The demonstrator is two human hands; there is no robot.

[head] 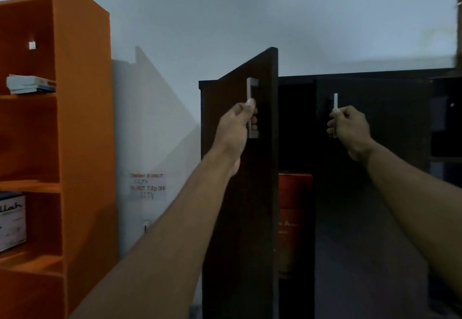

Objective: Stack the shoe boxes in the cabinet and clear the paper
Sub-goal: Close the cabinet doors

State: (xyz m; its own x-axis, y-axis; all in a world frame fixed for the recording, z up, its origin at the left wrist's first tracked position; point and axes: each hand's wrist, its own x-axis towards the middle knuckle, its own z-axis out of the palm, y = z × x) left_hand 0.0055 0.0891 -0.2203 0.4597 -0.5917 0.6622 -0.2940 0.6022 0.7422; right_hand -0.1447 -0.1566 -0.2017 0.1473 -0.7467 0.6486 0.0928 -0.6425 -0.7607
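A dark brown cabinet (pixel 375 75) stands against the wall with both doors partly swung out. My left hand (pixel 237 124) grips the silver handle (pixel 252 91) of the left door (pixel 240 218). My right hand (pixel 350 129) grips the silver handle (pixel 335 101) of the right door (pixel 370 193). Through the gap between the doors an orange-red shoe box (pixel 295 206) shows inside the cabinet, standing upright. The rest of the interior is dark and hidden. No loose paper is in sight.
An orange open shelf unit (pixel 82 143) stands at the left, with books (pixel 30 84) on an upper shelf and a grey box (pixel 12 221) lower down. A handwritten paper notice (pixel 147 186) is stuck on the white wall between shelf and cabinet.
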